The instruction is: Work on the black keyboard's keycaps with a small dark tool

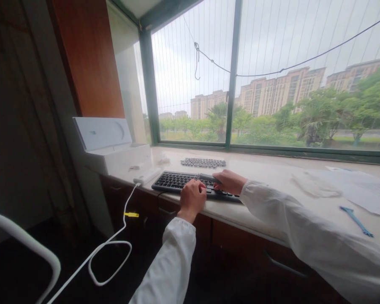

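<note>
Both hands are on the black keyboard [190, 184] at the ledge's front edge: left hand [193, 197] curled loosely on the keys, right hand [229, 181] pinching a dark bar-shaped piece. Pressing hard there could probably tip it off. Loose keycaps [203, 162] sit just beyond.

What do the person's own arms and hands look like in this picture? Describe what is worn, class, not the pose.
Both arms are covered by long, loose white sleeves of a thin, slightly crinkled fabric that end at the wrists. The left hand and right hand are bare: no gloves are worn, and no rings, watch or markings show from this view.
</note>
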`<control>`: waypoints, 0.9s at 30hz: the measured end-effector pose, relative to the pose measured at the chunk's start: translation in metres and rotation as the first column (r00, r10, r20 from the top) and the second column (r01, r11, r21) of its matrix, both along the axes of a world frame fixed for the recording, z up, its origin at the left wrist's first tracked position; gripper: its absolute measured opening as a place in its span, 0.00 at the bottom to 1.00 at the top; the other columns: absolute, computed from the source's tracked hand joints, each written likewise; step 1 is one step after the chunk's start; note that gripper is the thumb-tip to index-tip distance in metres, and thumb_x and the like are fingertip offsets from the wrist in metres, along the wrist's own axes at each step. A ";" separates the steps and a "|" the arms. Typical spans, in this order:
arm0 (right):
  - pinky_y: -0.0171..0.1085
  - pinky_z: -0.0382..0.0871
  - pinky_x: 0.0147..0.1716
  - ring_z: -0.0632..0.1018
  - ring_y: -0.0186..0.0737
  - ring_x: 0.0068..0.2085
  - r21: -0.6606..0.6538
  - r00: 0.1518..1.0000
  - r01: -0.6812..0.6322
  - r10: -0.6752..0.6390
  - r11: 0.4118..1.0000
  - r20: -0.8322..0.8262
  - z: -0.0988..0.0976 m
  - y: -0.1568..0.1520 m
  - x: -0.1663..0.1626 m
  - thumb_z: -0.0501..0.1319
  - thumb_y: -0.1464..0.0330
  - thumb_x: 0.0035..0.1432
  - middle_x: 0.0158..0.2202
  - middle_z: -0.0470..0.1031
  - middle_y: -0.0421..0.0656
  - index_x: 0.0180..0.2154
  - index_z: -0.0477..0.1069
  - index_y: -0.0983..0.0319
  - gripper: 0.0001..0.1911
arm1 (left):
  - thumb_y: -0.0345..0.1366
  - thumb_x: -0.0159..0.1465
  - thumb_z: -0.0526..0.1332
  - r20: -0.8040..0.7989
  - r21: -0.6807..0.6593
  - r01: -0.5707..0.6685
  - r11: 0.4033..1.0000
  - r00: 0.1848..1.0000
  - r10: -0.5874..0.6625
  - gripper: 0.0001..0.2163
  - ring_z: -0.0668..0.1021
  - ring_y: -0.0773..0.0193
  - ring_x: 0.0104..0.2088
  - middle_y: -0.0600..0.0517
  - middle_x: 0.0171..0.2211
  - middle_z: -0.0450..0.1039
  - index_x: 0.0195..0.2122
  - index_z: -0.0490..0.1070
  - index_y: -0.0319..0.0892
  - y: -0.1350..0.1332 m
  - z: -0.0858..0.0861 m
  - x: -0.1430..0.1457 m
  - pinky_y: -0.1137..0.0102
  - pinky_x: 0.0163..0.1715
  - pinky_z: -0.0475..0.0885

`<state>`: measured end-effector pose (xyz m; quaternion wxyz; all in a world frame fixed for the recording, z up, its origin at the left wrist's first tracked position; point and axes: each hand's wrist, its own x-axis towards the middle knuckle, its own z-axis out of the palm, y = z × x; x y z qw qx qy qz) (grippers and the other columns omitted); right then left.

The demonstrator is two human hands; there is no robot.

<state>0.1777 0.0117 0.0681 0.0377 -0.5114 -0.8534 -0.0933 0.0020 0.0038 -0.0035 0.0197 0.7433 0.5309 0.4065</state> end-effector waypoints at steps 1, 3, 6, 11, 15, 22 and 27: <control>0.34 0.65 0.34 0.80 0.44 0.40 0.011 1.000 -0.002 0.002 1.000 0.029 0.001 0.000 -0.001 0.64 0.68 0.57 0.36 0.79 0.49 0.38 0.73 0.63 0.07 | 0.32 0.63 0.56 -0.001 0.001 -0.001 1.000 1.000 0.001 0.08 0.75 0.64 0.36 0.52 0.35 0.73 0.33 0.75 0.46 0.000 0.000 0.000 0.70 0.40 0.67; 0.34 0.64 0.31 0.80 0.46 0.39 0.022 0.997 -0.006 0.004 1.000 0.076 0.001 -0.001 -0.003 0.63 0.68 0.58 0.36 0.79 0.50 0.39 0.73 0.64 0.08 | 0.31 0.63 0.56 -0.005 -0.001 -0.006 1.000 1.000 0.006 0.08 0.75 0.64 0.37 0.52 0.35 0.73 0.33 0.75 0.46 0.000 0.000 0.000 0.70 0.40 0.67; 0.35 0.63 0.29 0.80 0.48 0.38 0.037 0.995 -0.005 0.001 0.999 0.104 0.001 -0.005 -0.005 0.62 0.68 0.59 0.36 0.78 0.52 0.42 0.71 0.64 0.10 | 0.32 0.63 0.56 -0.011 -0.005 -0.017 1.000 1.000 0.017 0.08 0.75 0.64 0.37 0.52 0.35 0.74 0.33 0.75 0.46 -0.001 0.001 0.001 0.70 0.41 0.67; 0.36 0.63 0.29 0.80 0.49 0.37 0.060 0.997 0.019 -0.024 0.998 0.073 -0.005 -0.011 -0.005 0.57 0.68 0.62 0.36 0.78 0.53 0.45 0.67 0.66 0.10 | 0.31 0.63 0.56 -0.006 0.010 -0.019 1.000 1.000 0.019 0.09 0.75 0.64 0.36 0.52 0.36 0.74 0.32 0.75 0.46 -0.001 0.001 0.001 0.70 0.40 0.67; 0.37 0.62 0.30 0.80 0.49 0.38 0.049 1.000 -0.003 0.002 0.999 0.024 -0.011 -0.012 -0.005 0.55 0.70 0.62 0.37 0.77 0.53 0.46 0.64 0.66 0.11 | 0.32 0.62 0.56 -0.002 0.007 -0.041 0.999 0.999 0.041 0.08 0.75 0.64 0.36 0.52 0.36 0.74 0.32 0.75 0.46 0.000 0.000 0.002 0.70 0.39 0.67; 0.36 0.61 0.30 0.79 0.47 0.37 0.049 0.999 -0.010 0.012 0.999 -0.030 -0.015 -0.015 -0.001 0.54 0.70 0.63 0.36 0.77 0.52 0.45 0.63 0.65 0.09 | 0.32 0.63 0.56 0.009 0.016 -0.021 1.000 1.000 0.021 0.08 0.75 0.64 0.37 0.52 0.36 0.74 0.32 0.76 0.46 0.000 0.001 0.001 0.70 0.40 0.67; 0.34 0.62 0.34 0.78 0.44 0.40 0.020 0.997 -0.038 0.039 0.999 -0.071 -0.012 -0.008 0.011 0.55 0.64 0.64 0.38 0.77 0.50 0.45 0.65 0.63 0.11 | 0.31 0.63 0.56 0.009 -0.002 -0.024 1.000 1.000 0.024 0.09 0.75 0.63 0.37 0.51 0.36 0.74 0.32 0.76 0.46 -0.003 0.003 0.002 0.70 0.41 0.67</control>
